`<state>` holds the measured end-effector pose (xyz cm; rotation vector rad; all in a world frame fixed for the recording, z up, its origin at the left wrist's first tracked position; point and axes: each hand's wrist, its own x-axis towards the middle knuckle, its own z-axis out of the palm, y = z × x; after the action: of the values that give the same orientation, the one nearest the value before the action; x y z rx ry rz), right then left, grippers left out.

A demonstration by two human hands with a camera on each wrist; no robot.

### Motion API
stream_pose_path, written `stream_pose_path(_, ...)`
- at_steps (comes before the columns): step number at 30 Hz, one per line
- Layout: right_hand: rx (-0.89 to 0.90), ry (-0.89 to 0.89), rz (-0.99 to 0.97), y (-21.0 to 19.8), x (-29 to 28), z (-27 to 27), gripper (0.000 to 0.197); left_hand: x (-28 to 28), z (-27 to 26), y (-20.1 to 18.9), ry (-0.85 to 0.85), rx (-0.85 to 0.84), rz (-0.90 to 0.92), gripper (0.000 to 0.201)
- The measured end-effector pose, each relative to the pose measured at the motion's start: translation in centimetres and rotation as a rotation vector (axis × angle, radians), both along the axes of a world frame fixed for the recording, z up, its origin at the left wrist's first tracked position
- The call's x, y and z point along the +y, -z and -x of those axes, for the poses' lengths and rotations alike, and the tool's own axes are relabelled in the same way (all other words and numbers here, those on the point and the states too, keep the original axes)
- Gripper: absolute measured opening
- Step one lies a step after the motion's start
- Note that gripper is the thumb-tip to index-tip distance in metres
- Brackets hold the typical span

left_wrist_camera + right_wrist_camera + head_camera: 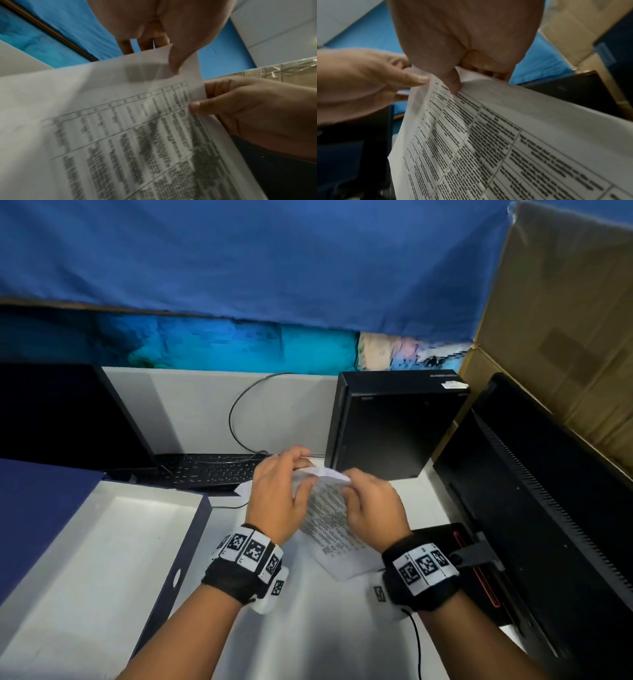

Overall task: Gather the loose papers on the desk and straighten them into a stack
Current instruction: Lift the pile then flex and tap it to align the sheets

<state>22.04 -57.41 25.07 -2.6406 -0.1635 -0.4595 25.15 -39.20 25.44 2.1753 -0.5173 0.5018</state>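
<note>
A bundle of white printed papers (329,525) with tables of text is held above the white desk (308,628), its lower end hanging toward me. My left hand (281,491) pinches the papers' top edge from the left, thumb on the printed face (176,63). My right hand (370,505) pinches the same top edge from the right, thumb on the sheet (453,86). The sheets (120,135) (505,148) fan slightly at the top. Another white sheet corner (245,489) lies on the desk by the keyboard, mostly hidden behind my left hand.
An open white box with dark blue sides (102,559) lies at the left. A black keyboard (209,470) and monitor (61,416) stand behind it. A black computer tower (390,422) stands at the back, a second monitor (534,508) and cardboard (565,320) at the right.
</note>
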Motion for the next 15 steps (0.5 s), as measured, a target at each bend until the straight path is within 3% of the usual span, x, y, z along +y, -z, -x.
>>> stream_pose_path(2, -0.040, 0.052, -0.220, -0.7, -1.4, 0.1, 0.010, 1.3, -0.6, 0.4, -0.169, -0.010, -0.003, 0.050)
stream_pose_path(4, -0.020, 0.084, -0.522, -1.4, -2.7, 0.1, 0.014, 2.7, -1.3, 1.2, -0.299, 0.098, 0.131, 0.067)
stream_pose_path(5, -0.003, 0.066, -0.657, -1.5, -3.0, 0.1, 0.017, 3.2, -1.6, 1.2, -0.283, 0.218, 0.292, 0.070)
stream_pose_path(7, 0.023, 0.009, -0.827, -1.6, -3.2, 0.2, 0.023, 3.0, -1.7, 1.0, -0.125, 0.459, 0.551, 0.057)
stream_pose_path(8, 0.028, 0.002, -0.871, -1.5, -3.1, 0.3, 0.026, 2.7, -1.7, 0.9, -0.054, 0.506, 0.569, 0.045)
stream_pose_path(11, 0.017, 0.016, -0.983, -0.7, -2.4, 0.9, 0.026, 1.7, -1.1, 0.5, -0.024, 0.432, 0.531, 0.021)
stream_pose_path(15, 0.064, 0.064, -0.943, 2.0, -1.4, 2.2, 0.036, 1.5, 0.4, 2.8, 0.005, 0.454, 0.485, 0.025)
